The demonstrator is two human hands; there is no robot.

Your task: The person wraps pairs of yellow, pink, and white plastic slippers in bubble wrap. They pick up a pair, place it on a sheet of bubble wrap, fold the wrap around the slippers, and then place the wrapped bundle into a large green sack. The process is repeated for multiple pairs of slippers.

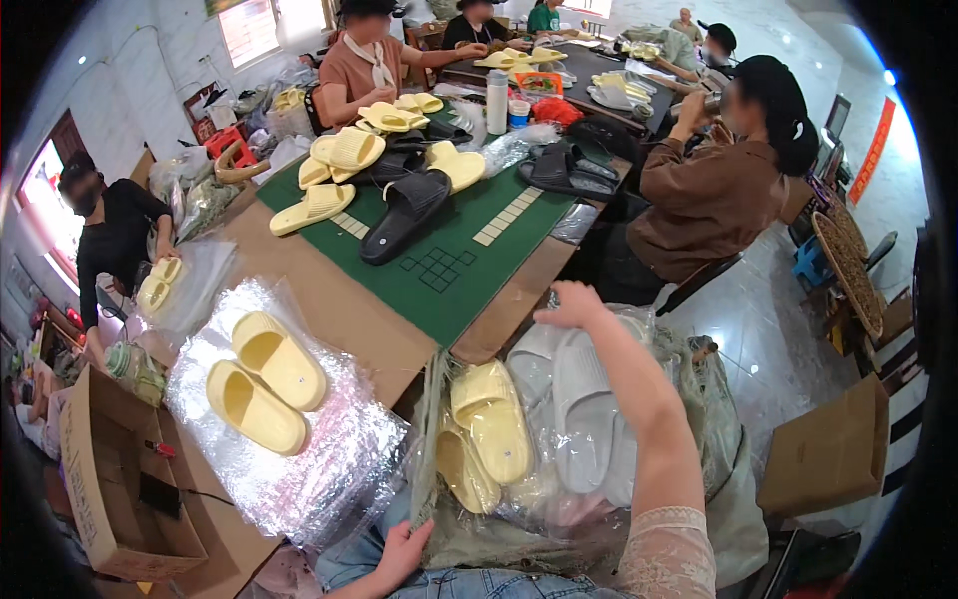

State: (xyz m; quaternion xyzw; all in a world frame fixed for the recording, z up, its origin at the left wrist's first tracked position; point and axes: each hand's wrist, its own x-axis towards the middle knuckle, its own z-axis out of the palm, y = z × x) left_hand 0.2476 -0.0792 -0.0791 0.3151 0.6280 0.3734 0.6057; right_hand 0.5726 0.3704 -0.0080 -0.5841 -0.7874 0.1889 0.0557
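Note:
My right hand (571, 304) reaches forward over the table's near corner, fingers curled down at the far edge of a clear bag of white slippers (584, 409); whether it grips anything I cannot tell. My left hand (404, 552) rests low by my lap, pinching the lower edge of the crinkled clear plastic bags (439, 519). Between the hands lie bagged pale yellow slippers (489, 424). To my left, a pair of yellow slippers (264, 379) lies flat inside a clear bag (299, 469) on the brown table (349, 319).
A green mat (469, 260) carries loose yellow and black slippers (404, 210). People sit around the table, one in brown at the right (714, 190). An open cardboard box (110, 479) stands at lower left, another box (828, 449) on the floor at right.

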